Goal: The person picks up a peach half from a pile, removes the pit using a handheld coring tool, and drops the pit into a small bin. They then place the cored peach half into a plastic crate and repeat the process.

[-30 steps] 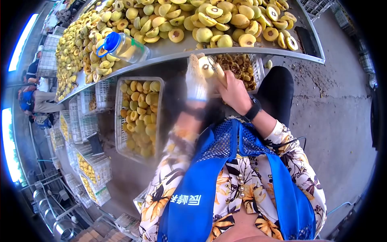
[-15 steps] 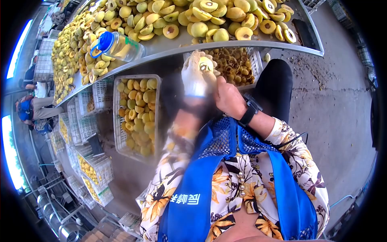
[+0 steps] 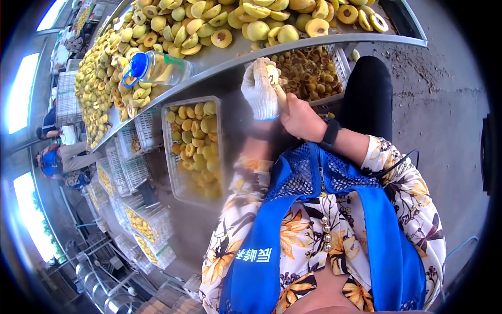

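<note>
White knit covers the left hand (image 3: 260, 90); its fingers are curled round a pale yellow fruit half (image 3: 272, 74), held at their inner side, facing the right hand. Right hand (image 3: 305, 120) bare, fingers clamped on a tool handle (image 3: 282, 101) that runs up to the fruit; tip not resolvable. Change over the last half second: the glove has turned, so the cut face shows less, and the handle, then hidden, is visible again between the hands. Reading: probably the same piece, still being worked; state of its core cannot be told. Just beyond the fingers, a crate (image 3: 343, 73) of small brownish pieces. Left of the gloved fingers, a second crate (image 3: 170, 157) of fruit halves. Farther past the fingertips, a metal table (image 3: 308, 40) bearing heaped halves and a blue-capped bottle (image 3: 170, 69).
</note>
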Demonstrator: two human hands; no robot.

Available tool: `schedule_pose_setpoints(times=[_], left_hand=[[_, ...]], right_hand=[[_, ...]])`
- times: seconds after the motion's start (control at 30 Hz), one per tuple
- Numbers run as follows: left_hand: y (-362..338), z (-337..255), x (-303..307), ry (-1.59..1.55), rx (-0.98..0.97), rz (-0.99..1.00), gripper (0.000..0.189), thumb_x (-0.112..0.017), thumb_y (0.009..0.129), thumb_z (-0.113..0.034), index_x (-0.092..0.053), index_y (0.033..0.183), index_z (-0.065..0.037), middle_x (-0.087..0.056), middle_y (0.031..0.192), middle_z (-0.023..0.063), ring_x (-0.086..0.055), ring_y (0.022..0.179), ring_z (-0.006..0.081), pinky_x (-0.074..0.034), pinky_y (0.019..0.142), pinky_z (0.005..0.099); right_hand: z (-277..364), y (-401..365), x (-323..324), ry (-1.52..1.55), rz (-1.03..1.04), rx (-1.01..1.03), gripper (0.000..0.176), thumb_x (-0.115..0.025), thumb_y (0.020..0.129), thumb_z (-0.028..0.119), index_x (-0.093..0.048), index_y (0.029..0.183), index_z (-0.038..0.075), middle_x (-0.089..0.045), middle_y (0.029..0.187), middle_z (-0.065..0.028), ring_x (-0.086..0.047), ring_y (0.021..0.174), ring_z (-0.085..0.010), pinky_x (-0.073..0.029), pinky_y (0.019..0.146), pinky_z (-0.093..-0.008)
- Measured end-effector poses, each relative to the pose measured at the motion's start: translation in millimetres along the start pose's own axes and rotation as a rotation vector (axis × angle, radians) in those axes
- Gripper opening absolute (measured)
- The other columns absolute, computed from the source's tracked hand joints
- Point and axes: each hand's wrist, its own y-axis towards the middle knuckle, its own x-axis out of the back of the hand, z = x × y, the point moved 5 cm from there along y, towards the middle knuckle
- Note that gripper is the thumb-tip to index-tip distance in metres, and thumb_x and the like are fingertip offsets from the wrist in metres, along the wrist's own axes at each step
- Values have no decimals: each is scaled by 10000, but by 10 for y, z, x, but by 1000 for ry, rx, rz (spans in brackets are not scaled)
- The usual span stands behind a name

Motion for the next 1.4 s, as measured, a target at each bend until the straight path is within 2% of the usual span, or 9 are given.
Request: schedule_pose_setpoints(times=[0.1, 0.23, 0.27, 0.5, 0.63, 0.83, 1.0, 1.17, 1.4], left_hand=[[-19, -7, -55, -48, 151, 156, 260, -492, 928, -289, -554, 930, -37, -605, 805, 102, -591, 649, 157, -497, 509, 268], [31, 59, -43, -254, 454, 217, 356, -477, 914, -397, -557, 888, -50, -600, 754, 112, -591, 638, 221, -493, 543, 327], [22, 69, -43, -317, 535, 209, 364, -483, 909, -407, -559, 882, -52, -600, 746, 116, -592, 637, 235, -493, 549, 339], [25, -41, -21, -97, 284, 198, 322, -539, 886, -372, -575, 891, -53, -622, 789, 139, -603, 648, 275, -516, 567, 364], [25, 108, 73, -256, 470, 113, 285, -560, 879, -343, -568, 877, -59, -612, 765, 132, -590, 601, 276, -503, 513, 369], [-17, 221, 88, -241, 515, 160, 306, -560, 873, -370, -553, 852, -65, -595, 721, 132, -574, 568, 275, -487, 479, 381], [15, 245, 79, -154, 476, 139, 275, -591, 858, -263, -565, 824, 8, -600, 674, 159, -560, 465, 244, -479, 433, 321], [20, 302, 107, -308, 522, 167, 266, -583, 863, -249, -580, 848, 17, -607, 710, 114, -590, 556, 217, -500, 470, 326], [25, 342, 143, -222, 502, 124, 238, -618, 835, -223, -613, 916, 1, -625, 776, 101, -597, 598, 198, -497, 470, 323]], right_hand=[[-46, -19, 24, 25, 36, -108, 161, -474, 811, 75, -404, 891, -45, -541, 580, -160, -537, 386, -215, -424, 354, -327], [-67, -39, 14, -284, -201, 347, 147, -470, 808, 78, -416, 875, -42, -540, 571, -163, -548, 397, -229, -426, 357, -335], [-174, -10, -11, -210, -119, 206, 141, -469, 805, 77, -421, 872, -37, -537, 566, -150, -542, 394, -218, -419, 352, -329], [-107, 28, 73, 152, 228, -242, 110, -465, 795, 79, -437, 877, 12, -498, 555, -44, -455, 366, -115, -367, 323, -265], [-178, -15, -1, 306, 361, -435, 122, -472, 809, 99, -419, 899, 36, -484, 583, -21, -426, 373, -89, -361, 322, -244], [-238, -59, -91, 365, 315, -398, 145, -481, 803, 95, -428, 915, 18, -505, 602, -44, -469, 414, -115, -393, 360, -260], [-355, 4, -46, -134, 51, 53, 192, -493, 773, 104, -480, 898, -41, -554, 626, -130, -560, 516, -216, -448, 505, -353], [-428, -55, -103, 164, 224, -360, 197, -509, 790, 55, -473, 972, -13, -537, 620, -69, -512, 464, -152, -418, 423, -273], [-394, -78, -90, 613, 446, -508, 181, -505, 821, 41, -417, 980, 54, -438, 604, -17, -356, 407, -55, -298, 369, -199]])
